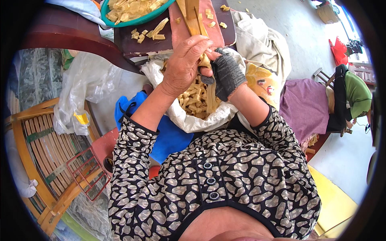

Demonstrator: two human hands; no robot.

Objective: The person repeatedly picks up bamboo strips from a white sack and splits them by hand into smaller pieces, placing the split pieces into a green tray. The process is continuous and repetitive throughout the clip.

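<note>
Head view: both hands meet above an open sack, with a pale strip (204, 61) in the grip between them.
Left hand (183, 66): bare, fingers curled in beside the strip; its own back hides the inner side, so I cannot tell how tightly it closes or on what.
Right hand (229, 76): in a grey glove, bare fingertips drawn nearly together, apparently pinching the strip.
Strip handling: probably light, dry and bendable, not slippery, but liable to split at a sharp fold; best held across its flat near one end, with light finger pressure.
Strip ends: covered by fingers, so full length is unclear; a dark patch below the right fingertips is hard to make out.
Sack (199, 125): white, directly below the grip, holding many pale pieces (191, 100); its depth is hidden.
Wooden tool (191, 20): just beyond the grip, pointing away; its far end is cut off.
Pink cloth (219, 32): under the tool, on a dark tabletop (128, 44), with loose scraps (160, 28) left of it.
Green basin (132, 24): farther off, beyond the grip to the left, heaped with similar pieces, cropped by the top edge.
Purple cloth (303, 104): well right of the grip, what it covers mostly hidden.
</note>
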